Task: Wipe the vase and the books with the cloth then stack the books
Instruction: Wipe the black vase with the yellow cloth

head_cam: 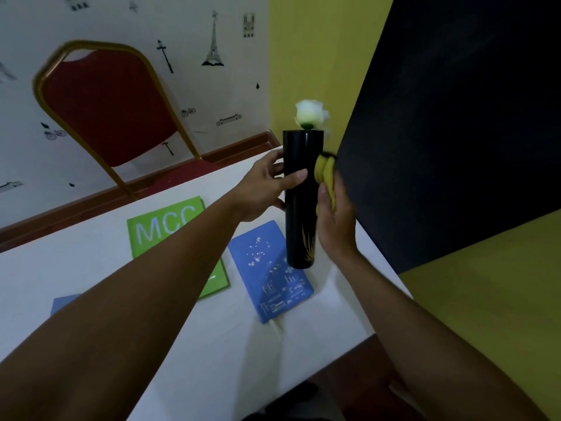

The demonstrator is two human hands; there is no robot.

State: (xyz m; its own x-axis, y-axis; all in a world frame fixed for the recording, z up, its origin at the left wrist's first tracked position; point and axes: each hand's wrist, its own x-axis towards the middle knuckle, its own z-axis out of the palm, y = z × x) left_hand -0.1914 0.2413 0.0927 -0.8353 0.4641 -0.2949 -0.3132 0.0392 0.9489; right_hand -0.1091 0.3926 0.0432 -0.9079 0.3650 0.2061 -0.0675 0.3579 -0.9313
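A tall black vase [300, 220] with a gold leaf pattern and a white flower [310, 114] in it stands on the white table [212, 344]. My left hand [267, 185] grips its upper part from the left. My right hand [335, 220] presses a yellow cloth [324, 174] against the vase's right side. A blue book [270, 281] with white drawings lies flat just left of the vase's base. A green book [165, 229] marked MCC lies further left, partly under my left forearm. A third, blue book [62, 302] peeks out at the left.
A red chair [106, 107] with a gold frame stands behind the table's far edge. A dark panel [455, 117] and a yellow wall [485, 299] close off the right side, next to the vase. The table's near right edge [349, 344] drops to a dark floor.
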